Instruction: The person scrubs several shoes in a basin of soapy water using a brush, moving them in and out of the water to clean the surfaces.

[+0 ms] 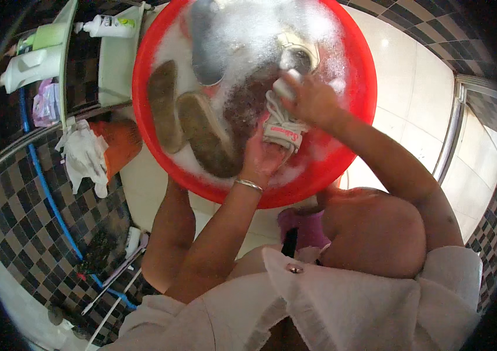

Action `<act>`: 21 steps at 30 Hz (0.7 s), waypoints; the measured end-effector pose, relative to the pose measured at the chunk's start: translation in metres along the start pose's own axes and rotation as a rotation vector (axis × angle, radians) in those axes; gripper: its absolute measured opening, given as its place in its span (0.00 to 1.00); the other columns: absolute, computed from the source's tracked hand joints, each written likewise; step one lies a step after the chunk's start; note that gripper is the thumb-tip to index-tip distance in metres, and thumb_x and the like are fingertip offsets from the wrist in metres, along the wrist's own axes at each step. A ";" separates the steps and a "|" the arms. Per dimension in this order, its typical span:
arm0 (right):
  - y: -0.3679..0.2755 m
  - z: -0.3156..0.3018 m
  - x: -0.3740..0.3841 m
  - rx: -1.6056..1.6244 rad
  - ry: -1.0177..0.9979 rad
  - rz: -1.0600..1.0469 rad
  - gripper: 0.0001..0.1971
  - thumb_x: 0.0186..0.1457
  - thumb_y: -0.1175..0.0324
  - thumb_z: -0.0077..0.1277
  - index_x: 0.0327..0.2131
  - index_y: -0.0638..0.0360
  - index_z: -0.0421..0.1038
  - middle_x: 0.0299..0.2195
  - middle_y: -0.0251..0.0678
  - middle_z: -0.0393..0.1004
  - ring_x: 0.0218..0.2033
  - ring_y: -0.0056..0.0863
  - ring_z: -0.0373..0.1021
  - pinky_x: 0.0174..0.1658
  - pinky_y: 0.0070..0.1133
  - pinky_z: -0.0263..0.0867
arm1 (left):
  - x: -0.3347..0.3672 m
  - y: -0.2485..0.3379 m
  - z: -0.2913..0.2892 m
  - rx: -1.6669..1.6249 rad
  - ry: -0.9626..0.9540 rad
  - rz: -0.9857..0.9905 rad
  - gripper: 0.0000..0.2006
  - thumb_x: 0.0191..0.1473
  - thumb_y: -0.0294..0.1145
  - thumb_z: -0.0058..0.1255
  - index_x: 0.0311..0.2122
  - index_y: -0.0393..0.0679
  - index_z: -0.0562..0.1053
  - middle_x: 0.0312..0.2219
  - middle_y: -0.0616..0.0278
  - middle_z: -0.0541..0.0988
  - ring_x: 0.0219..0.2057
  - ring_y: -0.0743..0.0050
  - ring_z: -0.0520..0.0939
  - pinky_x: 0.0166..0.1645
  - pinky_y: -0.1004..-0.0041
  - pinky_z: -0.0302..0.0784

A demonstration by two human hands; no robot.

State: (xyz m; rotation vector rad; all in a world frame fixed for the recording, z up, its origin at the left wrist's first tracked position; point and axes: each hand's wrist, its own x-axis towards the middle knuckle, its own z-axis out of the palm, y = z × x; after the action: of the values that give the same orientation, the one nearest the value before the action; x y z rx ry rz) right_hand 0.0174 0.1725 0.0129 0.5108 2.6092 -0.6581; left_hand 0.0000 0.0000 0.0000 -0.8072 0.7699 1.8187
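Observation:
A large red basin (368, 76) of sudsy water is in front of me. Over its near part, my left hand (265, 155) grips a light canvas shoe (283, 130) from below, with the heel and its red print toward me. My right hand (314, 102) is closed on a small white object (286, 85) at the upper part of the shoe. The fingers partly cover this object, so its kind is unclear. A pair of brown-soled shoes (204, 126) lies soles up at the basin's left. A dark blue shoe (206, 47) and a cream shoe (299, 51) sit in the foam farther back.
At the left, a pale green shelf (121, 70) carries bottles (31, 69). White cloth (85, 153) hangs over an orange bucket (123, 143) beside the basin. A blue hose (49, 193) runs down the tiled wall. My knees flank the basin; a pink item (304, 228) is between them.

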 end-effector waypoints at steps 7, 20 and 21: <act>0.060 0.085 0.029 -0.060 -0.137 -0.322 0.30 0.48 0.50 0.40 0.53 0.53 0.50 0.43 0.49 0.64 0.37 0.45 0.67 0.40 0.34 0.64 | 0.020 -0.043 -0.067 1.347 0.038 -0.020 0.24 0.54 0.48 0.35 0.51 0.43 0.60 0.36 0.57 0.72 0.37 0.64 0.73 0.41 0.66 0.67; 0.027 0.064 0.015 0.199 -0.187 -0.314 0.27 0.48 0.54 0.43 0.52 0.48 0.53 0.45 0.50 0.61 0.42 0.46 0.62 0.43 0.33 0.59 | 0.030 0.036 -0.017 0.766 0.494 0.184 0.22 0.48 0.35 0.46 0.50 0.45 0.60 0.44 0.56 0.68 0.45 0.60 0.70 0.45 0.64 0.69; 0.044 0.059 0.014 0.019 -0.198 -0.244 0.28 0.48 0.54 0.43 0.53 0.47 0.52 0.45 0.52 0.60 0.41 0.46 0.62 0.42 0.33 0.60 | 0.023 0.029 -0.004 0.876 0.401 0.223 0.20 0.49 0.35 0.44 0.49 0.44 0.61 0.44 0.56 0.69 0.44 0.60 0.70 0.46 0.64 0.68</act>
State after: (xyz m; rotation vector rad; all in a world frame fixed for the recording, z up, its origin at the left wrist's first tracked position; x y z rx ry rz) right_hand 0.0419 0.1822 -0.0572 0.1241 2.4985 -0.7685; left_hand -0.0330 -0.0014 -0.0161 -0.4965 1.8030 1.2810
